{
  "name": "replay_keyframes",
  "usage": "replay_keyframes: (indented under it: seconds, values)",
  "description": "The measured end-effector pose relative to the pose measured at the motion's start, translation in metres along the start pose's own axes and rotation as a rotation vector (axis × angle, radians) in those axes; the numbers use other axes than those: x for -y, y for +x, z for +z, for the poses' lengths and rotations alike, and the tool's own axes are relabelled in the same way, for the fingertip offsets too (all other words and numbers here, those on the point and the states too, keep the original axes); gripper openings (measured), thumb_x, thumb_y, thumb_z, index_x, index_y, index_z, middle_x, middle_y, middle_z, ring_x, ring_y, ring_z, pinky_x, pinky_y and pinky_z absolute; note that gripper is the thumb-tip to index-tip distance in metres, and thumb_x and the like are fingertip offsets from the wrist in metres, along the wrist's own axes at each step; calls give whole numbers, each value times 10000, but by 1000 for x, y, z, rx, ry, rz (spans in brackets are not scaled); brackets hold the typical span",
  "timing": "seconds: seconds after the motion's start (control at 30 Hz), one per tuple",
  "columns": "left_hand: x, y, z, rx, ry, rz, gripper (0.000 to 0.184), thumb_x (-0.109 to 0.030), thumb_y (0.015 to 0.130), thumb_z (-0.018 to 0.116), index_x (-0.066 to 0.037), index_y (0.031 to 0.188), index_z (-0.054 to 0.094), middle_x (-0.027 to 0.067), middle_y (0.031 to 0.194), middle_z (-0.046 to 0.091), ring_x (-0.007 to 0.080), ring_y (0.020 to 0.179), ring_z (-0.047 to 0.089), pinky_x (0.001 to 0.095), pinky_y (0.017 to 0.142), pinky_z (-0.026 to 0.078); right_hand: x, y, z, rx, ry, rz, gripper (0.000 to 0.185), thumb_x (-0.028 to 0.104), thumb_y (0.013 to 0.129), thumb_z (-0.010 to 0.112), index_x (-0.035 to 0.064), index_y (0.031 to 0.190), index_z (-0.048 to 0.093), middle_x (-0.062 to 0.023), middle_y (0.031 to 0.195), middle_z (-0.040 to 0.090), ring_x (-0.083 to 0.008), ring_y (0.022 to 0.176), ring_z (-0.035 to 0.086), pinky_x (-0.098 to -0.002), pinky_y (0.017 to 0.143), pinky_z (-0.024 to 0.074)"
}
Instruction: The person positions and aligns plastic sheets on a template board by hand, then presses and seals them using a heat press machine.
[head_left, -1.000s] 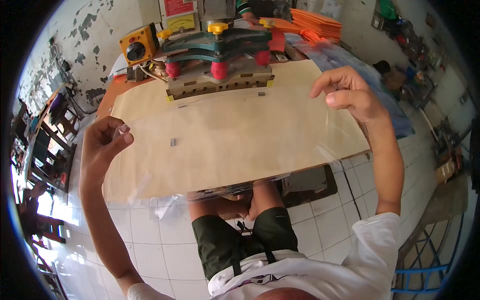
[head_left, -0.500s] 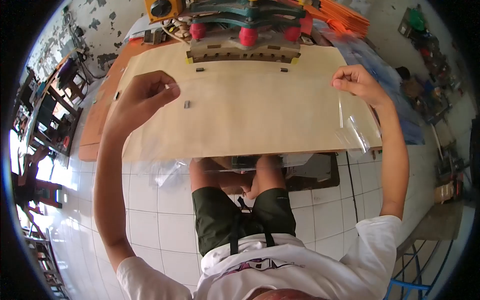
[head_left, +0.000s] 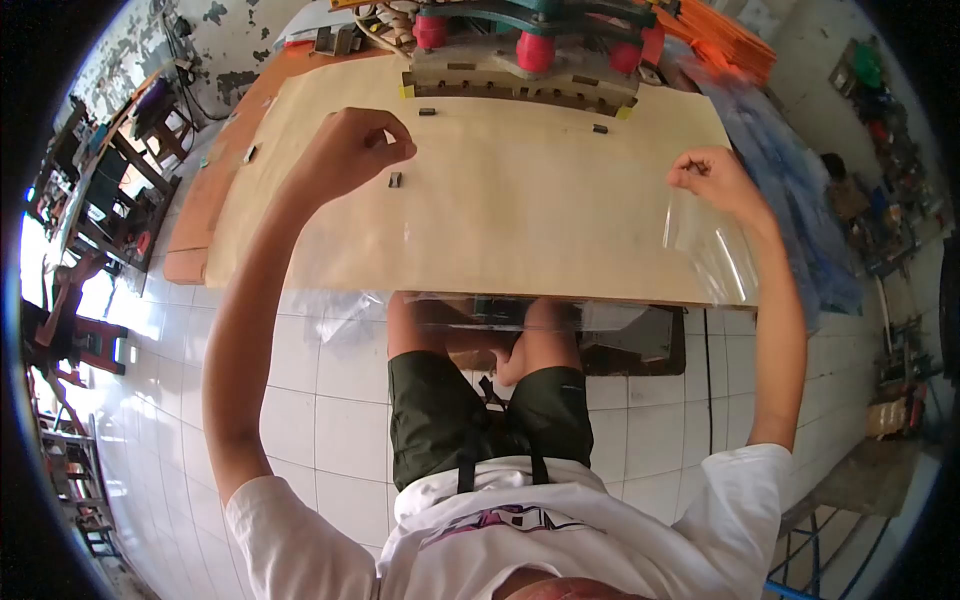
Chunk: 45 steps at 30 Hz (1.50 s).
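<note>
Clear plastic film (head_left: 712, 250) spans the pale board (head_left: 500, 215) and hangs over its front edge. My right hand (head_left: 715, 178) pinches the film's upper right part, over the board's right side. Above the left half, my left hand (head_left: 360, 150) has thumb and fingertips together at the film's other end; the film itself is hard to see there. Small dark blocks lie on the board: one (head_left: 427, 112) near the machine, one (head_left: 600, 129) farther right, one (head_left: 395, 180) below my left hand.
A machine with red knobs (head_left: 535, 52) stands at the board's back edge. Orange sheets (head_left: 725, 40) are stacked behind at the right, with bluish plastic (head_left: 800, 215) below them. A brown tabletop (head_left: 190, 240) shows at the left. Crumpled plastic (head_left: 345, 312) hangs at the front left.
My left hand has moved right and farther over the board, and my right hand has closed to a pinch. The view has tipped downward, so the machine sits higher in it.
</note>
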<state>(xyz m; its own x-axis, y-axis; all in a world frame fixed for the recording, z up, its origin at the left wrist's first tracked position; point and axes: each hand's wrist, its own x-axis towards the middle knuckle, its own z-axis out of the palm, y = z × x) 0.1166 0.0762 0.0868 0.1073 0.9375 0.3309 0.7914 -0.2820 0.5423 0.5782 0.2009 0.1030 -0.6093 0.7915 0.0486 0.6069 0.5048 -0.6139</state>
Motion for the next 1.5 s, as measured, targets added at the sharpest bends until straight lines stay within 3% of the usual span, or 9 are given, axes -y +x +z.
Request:
replay_keyframes:
  seconds: [0.23, 0.3, 0.37, 0.43, 0.67, 0.87, 1.1, 1.27, 1.5]
  values:
    - [27, 19, 27, 204, 32, -121, 203, -206, 810, 721, -42, 931, 716, 80, 693, 630, 172, 637, 591, 328, 621, 480, 3, 21, 23, 103, -351, 179, 201, 151, 815, 766, 11, 941, 697, -34, 815, 670, -105, 727, 589, -271, 665, 472]
    - [29, 5, 38, -48, 550, 76, 293, -211, 820, 729, -72, 1069, 662, 111, 992, 649, 269, 972, 626, 403, 847, 491, 12, 9, 34, -38, -494, 21, 284, 184, 784, 782, 21, 999, 693, -64, 917, 677, -159, 837, 611, -308, 758, 485]
    - [-5, -10, 29, 17, 518, 19, 413, -246, 800, 749, -91, 1160, 617, 128, 1147, 579, 316, 1164, 528, 453, 980, 417, 19, -2, 37, -179, -635, -139, 371, 216, 754, 799, 31, 1056, 689, -94, 1020, 684, -212, 947, 634, -346, 851, 498]
    - [-27, -27, 21, 38, 443, 159, 421, -316, 802, 751, -96, 1143, 641, 102, 1177, 586, 302, 1153, 540, 435, 998, 410, 28, -14, 36, -9, -577, -143, 549, 363, 771, 770, 97, 1235, 645, -133, 1311, 588, -303, 1245, 516, -406, 1068, 393]
    - [-38, -81, -3, 530, 444, 242, 876, -512, 649, 823, -104, 1364, 523, 164, 1462, 435, 303, 1387, 370, 479, 1187, 234, 25, -70, 35, 310, -372, 47, 809, 314, 739, 815, 158, 1452, 468, -147, 1591, 257, -333, 1468, 236, -424, 1154, 287]
    - [-55, -98, -4, 542, 582, 200, 893, -380, 662, 810, -90, 1427, 452, 163, 1487, 389, 307, 1415, 324, 503, 1207, 185, 9, -72, 18, 271, -282, 101, 879, 213, 631, 886, 160, 1424, 509, -142, 1575, 292, -318, 1438, 294, -403, 1140, 313]
    - [-58, -85, -26, 269, 257, 146, 229, -37, 825, 643, 21, 1045, 671, 174, 1028, 664, 328, 978, 641, 437, 898, 486, 7, -70, 7, 255, -447, -23, 721, 177, 705, 833, 175, 1374, 564, -140, 1531, 376, -327, 1402, 356, -387, 1131, 338]
    - [-36, -73, -42, 23, 160, 32, 115, -28, 902, 620, 65, 947, 671, 164, 903, 698, 280, 855, 681, 346, 786, 517, 1, -70, -6, -133, -280, -71, 246, 92, 860, 681, 18, 1095, 689, -168, 1108, 690, -285, 1036, 658, -350, 913, 493]
    - [-28, -54, -61, -103, 92, -72, 197, -120, 934, 636, 65, 980, 686, 135, 912, 721, 172, 837, 682, 319, 769, 536, 38, -69, -27, -489, -340, -129, 158, 124, 932, 624, -18, 983, 673, -111, 829, 688, -167, 744, 654, -285, 700, 512]
